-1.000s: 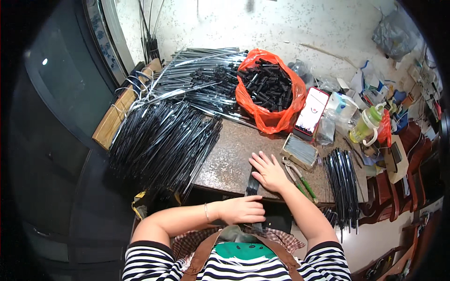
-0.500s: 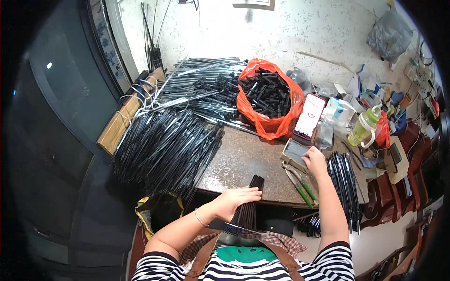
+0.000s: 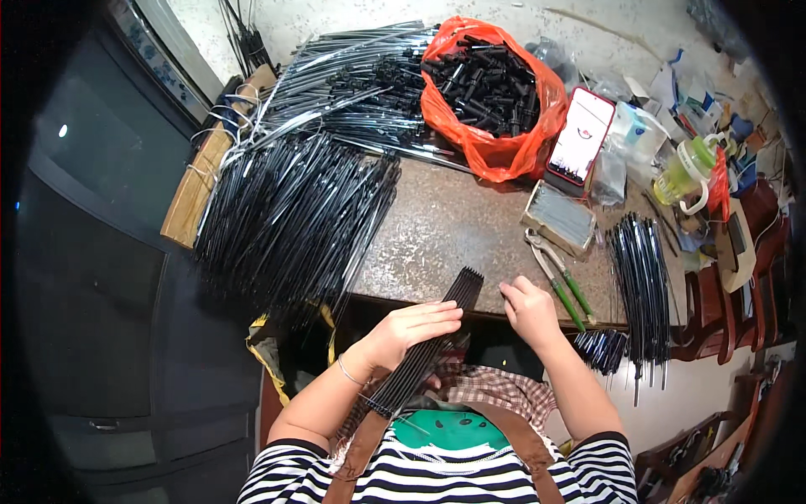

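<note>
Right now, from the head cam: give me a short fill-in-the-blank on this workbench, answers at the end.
1. The left hand lies flat on a bundle of thin black rods whose far end rests on the table's ____ edge.
2. The bag holding short black parts is ____ in colour.
3. The pliers beside the right hand have ____ handles.

Missing words: near; orange; green
</note>
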